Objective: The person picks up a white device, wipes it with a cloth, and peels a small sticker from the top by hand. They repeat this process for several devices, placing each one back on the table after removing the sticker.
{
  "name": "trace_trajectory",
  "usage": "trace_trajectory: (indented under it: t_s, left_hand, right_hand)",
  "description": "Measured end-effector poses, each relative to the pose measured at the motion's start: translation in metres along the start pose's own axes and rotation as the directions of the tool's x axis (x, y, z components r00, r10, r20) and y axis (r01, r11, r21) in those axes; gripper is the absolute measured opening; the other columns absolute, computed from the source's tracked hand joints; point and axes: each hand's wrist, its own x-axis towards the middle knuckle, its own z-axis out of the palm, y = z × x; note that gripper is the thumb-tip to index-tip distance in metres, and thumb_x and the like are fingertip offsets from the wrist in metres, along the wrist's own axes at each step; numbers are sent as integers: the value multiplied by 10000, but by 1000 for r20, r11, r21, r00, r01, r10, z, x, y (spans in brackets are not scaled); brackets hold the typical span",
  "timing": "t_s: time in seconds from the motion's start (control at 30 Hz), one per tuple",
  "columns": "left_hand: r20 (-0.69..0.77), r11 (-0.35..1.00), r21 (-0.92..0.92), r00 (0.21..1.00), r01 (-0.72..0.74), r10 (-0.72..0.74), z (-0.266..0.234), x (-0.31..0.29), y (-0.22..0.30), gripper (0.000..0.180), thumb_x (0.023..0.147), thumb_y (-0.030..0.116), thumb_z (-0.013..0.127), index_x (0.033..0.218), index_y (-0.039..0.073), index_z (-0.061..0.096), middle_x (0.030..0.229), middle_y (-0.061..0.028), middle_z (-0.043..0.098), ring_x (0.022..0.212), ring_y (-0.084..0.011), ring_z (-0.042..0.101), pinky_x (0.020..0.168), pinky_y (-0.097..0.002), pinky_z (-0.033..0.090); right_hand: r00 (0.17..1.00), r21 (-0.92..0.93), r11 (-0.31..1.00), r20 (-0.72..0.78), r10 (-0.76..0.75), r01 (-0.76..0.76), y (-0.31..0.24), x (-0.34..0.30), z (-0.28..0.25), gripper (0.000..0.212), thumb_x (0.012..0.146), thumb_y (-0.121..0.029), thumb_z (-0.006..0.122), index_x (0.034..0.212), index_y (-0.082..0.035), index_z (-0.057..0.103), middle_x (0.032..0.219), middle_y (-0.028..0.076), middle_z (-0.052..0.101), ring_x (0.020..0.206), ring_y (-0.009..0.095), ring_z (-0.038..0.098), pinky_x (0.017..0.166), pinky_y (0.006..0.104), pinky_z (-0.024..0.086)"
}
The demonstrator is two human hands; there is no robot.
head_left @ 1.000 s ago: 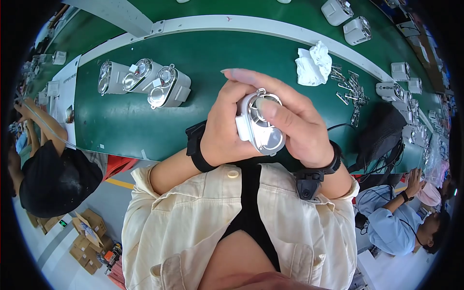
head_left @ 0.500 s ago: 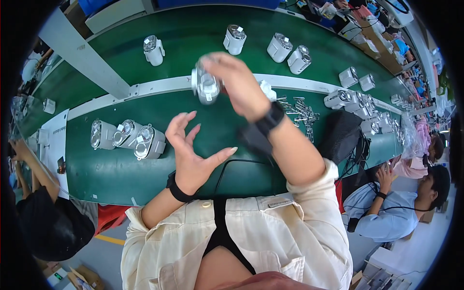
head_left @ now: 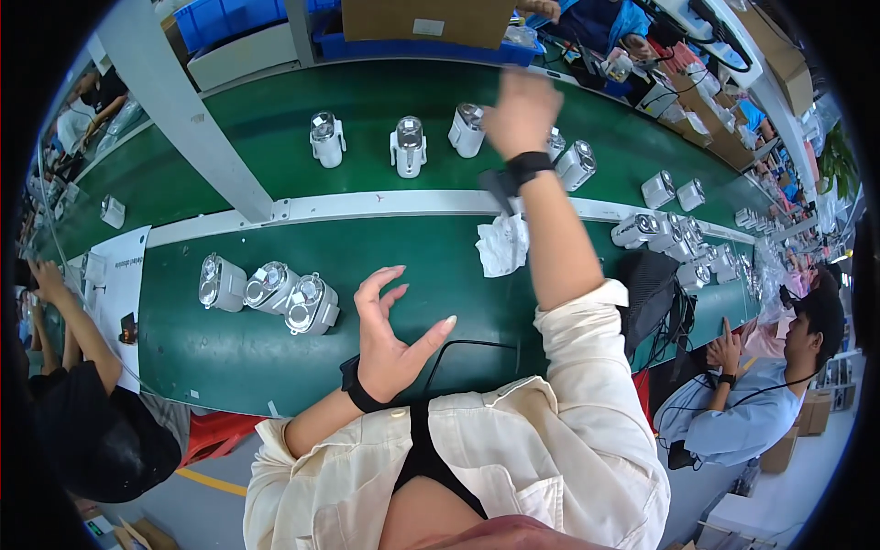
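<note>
My left hand (head_left: pixel 392 344) hovers over the near green tabletop, fingers curved and apart, holding nothing. My right hand (head_left: pixel 524 112) reaches over the far green surface, smeared by motion; its fingers are too blurred to read. Beside it stand a white device with a clear lid (head_left: pixel 467 130) and another white device (head_left: pixel 577 165), with one more partly hidden behind the hand. Farther left, an upright white device (head_left: pixel 408 147) and a similar white device (head_left: pixel 327 139) stand apart. Left of my left hand, three white devices (head_left: pixel 269 287) sit close together.
A crumpled white tissue (head_left: pixel 502 246) lies by my right forearm. A black mesh bag (head_left: pixel 649 298) with cables is to the right, near clustered white devices (head_left: pixel 678 240). A white rail (head_left: pixel 367 203) and slanted post (head_left: pixel 183 110) divide the surfaces. People sit at both sides.
My right hand has let go of the white device, which now stands on the far surface, and has moved right and farther away. My left hand keeps its curved pose. The view has shifted.
</note>
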Motion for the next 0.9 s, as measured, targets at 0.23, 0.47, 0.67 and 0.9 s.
trace_trajectory:
  t_s: [0.23, 0.47, 0.67, 0.9]
  left_hand:
    - [27, 1000, -5, 1000, -12, 12, -1, 1, 2, 768, 742, 95, 776, 1314, 56, 265, 1302, -148, 347, 1241, -272, 408, 981, -433, 404]
    - [62, 995, 61, 994, 84, -87, -12, 8, 8, 990, 683, 186, 839, 1423, -6, 209, 1373, -197, 351, 1265, -307, 418, 1019, -435, 391]
    - [251, 907, -383, 964, 178, -83, -12, 12, 17, 1081, 635, 182, 855, 1457, -12, 181, 1361, -199, 403, 1271, -314, 430, 1042, -415, 368]
    - [105, 997, 68, 994, -32, 24, -18, 5, 12, 1051, 627, 151, 840, 1451, -13, 210, 1273, -186, 482, 1146, -307, 524, 967, -386, 422]
  right_hand:
    - [706, -174, 945, 630, 324, -278, 94, -4, 4, 880, 613, -295, 772, 1374, -59, 400, 1141, 202, 629, 1147, 323, 548, 1048, 563, 284]
    - [625, 772, 635, 481, -615, 31, 41, -19, -128, 811, 590, -34, 780, 1326, -32, 438, 1127, 160, 642, 1002, 296, 618, 880, 332, 478]
    - [524, 974, 228, 193, -829, 3, -28, -84, -180, 602, 612, -32, 783, 1177, -22, 573, 1203, 146, 564, 995, 275, 588, 856, 352, 474]
    - [824, 956, 287, 208, -527, -58, -29, -117, -191, 451, 638, -63, 800, 1052, -16, 627, 991, 112, 604, 850, 249, 578, 789, 320, 457]
